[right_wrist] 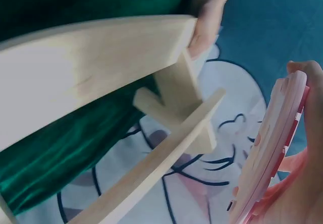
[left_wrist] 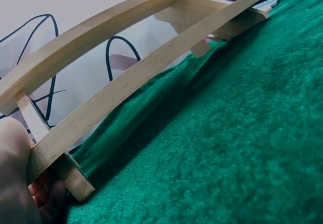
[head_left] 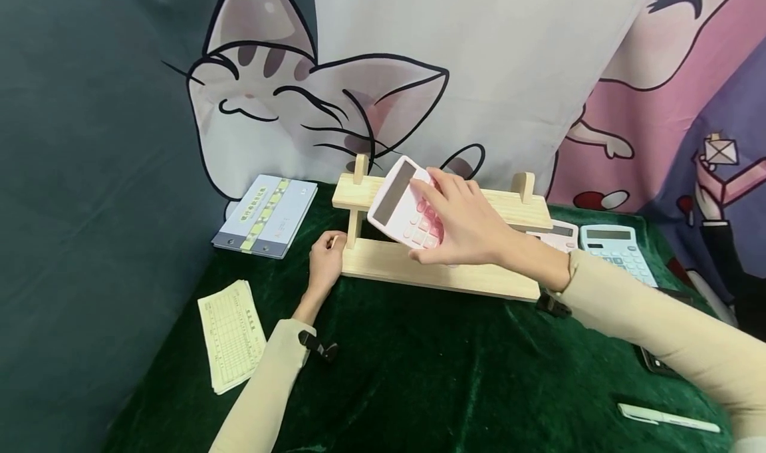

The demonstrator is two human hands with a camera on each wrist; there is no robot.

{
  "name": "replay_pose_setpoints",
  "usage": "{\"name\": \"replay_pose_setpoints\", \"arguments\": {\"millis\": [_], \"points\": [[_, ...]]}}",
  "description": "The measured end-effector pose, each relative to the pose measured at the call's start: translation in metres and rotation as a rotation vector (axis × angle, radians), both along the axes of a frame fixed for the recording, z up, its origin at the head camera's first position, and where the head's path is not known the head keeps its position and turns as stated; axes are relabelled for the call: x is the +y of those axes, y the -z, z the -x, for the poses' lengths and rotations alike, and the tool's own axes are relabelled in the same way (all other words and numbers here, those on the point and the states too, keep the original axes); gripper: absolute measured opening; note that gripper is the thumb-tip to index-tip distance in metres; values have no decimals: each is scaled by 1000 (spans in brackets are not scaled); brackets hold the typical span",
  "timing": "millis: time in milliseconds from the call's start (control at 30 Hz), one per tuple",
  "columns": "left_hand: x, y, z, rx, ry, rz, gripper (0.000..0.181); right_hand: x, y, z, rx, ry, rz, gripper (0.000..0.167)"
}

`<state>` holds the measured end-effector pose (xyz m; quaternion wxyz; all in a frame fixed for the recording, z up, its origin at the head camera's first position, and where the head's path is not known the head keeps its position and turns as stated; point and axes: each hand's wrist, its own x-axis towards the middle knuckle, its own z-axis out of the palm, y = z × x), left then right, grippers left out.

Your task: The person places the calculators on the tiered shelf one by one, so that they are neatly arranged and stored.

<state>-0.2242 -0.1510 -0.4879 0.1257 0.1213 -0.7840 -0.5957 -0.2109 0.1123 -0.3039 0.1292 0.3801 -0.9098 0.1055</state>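
Observation:
A two-tier wooden rack (head_left: 443, 275) stands on green cloth. The left hand (head_left: 326, 265) grips the left end of its lower board; in the left wrist view that hand (left_wrist: 17, 168) is at the board's end, fingers curled beneath. Above the rack's upper shelf, the right hand (head_left: 469, 223) holds a pink and white calculator (head_left: 391, 200), tilted, fingers and thumb at its edges. The right wrist view shows the calculator (right_wrist: 272, 148) edge-on in the right hand (right_wrist: 303, 183), apart from the rack (right_wrist: 146, 178).
A bound notebook (head_left: 263, 217) and a pad of forms (head_left: 232, 336) lie at the left. Right of the rack are a pink calculator (head_left: 562, 235), a blue calculator (head_left: 616, 247) and dark objects partly behind the right sleeve. A white pen (head_left: 667, 418) lies at the front right.

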Motion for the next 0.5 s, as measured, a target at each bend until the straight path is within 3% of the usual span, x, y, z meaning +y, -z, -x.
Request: {"name": "replay_pose_setpoints", "arguments": {"millis": [200,500], "points": [[0,0,1,-6,5,3,26,-5,4,23,-43,65,-1,101],[1,1,1,-1,-7,3,25,-26,10,47,-201,231,-14,96]]}}
